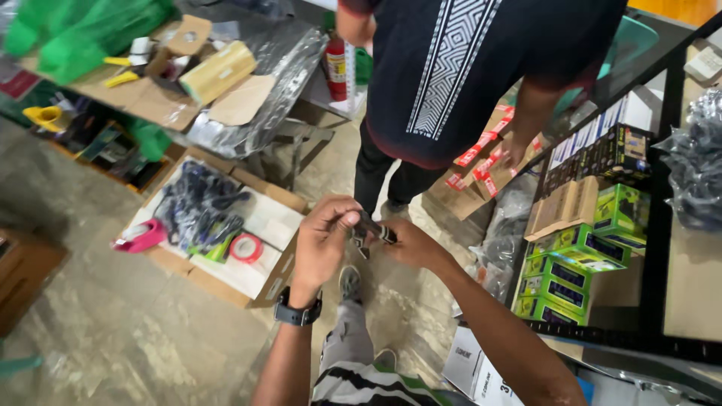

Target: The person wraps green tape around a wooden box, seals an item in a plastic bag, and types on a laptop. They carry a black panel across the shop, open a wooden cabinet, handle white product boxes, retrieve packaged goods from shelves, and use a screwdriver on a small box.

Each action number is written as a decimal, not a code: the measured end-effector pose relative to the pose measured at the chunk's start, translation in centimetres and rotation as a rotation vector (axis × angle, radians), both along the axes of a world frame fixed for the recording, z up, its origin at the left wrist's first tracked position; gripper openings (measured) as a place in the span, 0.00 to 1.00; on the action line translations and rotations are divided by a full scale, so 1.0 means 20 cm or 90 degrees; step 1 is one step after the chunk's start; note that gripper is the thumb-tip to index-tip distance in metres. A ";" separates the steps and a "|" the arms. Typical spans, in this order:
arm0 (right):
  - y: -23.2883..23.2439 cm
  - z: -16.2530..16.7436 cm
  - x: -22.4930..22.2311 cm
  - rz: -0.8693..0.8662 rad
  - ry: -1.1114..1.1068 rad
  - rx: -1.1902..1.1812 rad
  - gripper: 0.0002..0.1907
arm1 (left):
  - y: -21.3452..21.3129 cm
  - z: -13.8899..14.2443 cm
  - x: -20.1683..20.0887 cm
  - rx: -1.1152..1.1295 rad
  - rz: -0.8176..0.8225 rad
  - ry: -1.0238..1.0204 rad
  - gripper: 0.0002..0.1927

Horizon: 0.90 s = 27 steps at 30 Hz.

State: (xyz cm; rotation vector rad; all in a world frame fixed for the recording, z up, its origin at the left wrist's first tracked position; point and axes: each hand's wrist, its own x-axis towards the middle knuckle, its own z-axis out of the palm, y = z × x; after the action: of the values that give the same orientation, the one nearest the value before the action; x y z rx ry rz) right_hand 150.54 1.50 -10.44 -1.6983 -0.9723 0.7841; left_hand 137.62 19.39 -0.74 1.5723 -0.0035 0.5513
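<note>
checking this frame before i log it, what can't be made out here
Head view, the only one:
- Small dark object pinched between left hand and right hand: fingers cover most of it, so its kind is unclear.
- Standing person in dark patterned shirt: cut off by the top edge.
- White carton below the right forearm: partly hidden.
- Black shiny bundle on the shelf: cut by the right edge, blurred.

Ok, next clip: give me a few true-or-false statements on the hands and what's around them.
1. Both hands hold one small dark object. True.
2. The watch is on the right wrist. False: it is on the left.
3. A red tape roll lies in the open box on the floor. True.
4. The green boxes sit on the floor. False: they are stacked on the shelf rack.
5. Another person stands ahead. True.
</note>
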 end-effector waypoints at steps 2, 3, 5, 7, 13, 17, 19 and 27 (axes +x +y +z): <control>0.02 -0.01 0.11 -0.008 -0.027 0.078 0.19 | 0.06 -0.05 0.14 -0.018 -0.019 -0.018 0.04; 0.03 -0.02 0.16 -0.048 0.008 0.052 0.18 | 0.09 -0.07 0.23 -0.055 -0.039 -0.004 0.05; 0.06 -0.02 0.28 -0.129 0.079 0.002 0.16 | 0.16 -0.11 0.41 -0.063 -0.040 0.041 0.08; 0.11 -0.01 0.44 -0.142 0.054 -0.007 0.18 | 0.26 -0.13 0.59 -0.006 0.003 0.107 0.14; 0.28 0.01 0.85 -0.171 0.120 -0.029 0.17 | 0.50 -0.17 1.03 0.042 -0.032 0.186 0.18; 0.34 0.01 1.06 -0.185 0.154 -0.011 0.12 | 0.59 -0.22 1.25 0.000 -0.064 0.201 0.17; 0.39 0.00 1.17 -0.222 0.122 -0.063 0.10 | 0.62 -0.25 1.37 -0.017 -0.068 0.204 0.17; 0.51 -0.05 1.63 -0.285 0.199 -0.038 0.12 | 0.66 -0.46 1.90 -0.042 -0.105 0.245 0.16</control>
State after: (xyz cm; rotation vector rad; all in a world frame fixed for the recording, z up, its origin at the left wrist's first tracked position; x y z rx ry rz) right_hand 183.16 11.65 -11.54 -1.6944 -0.3387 0.7494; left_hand 175.67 32.56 -9.88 1.5754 0.1727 0.1130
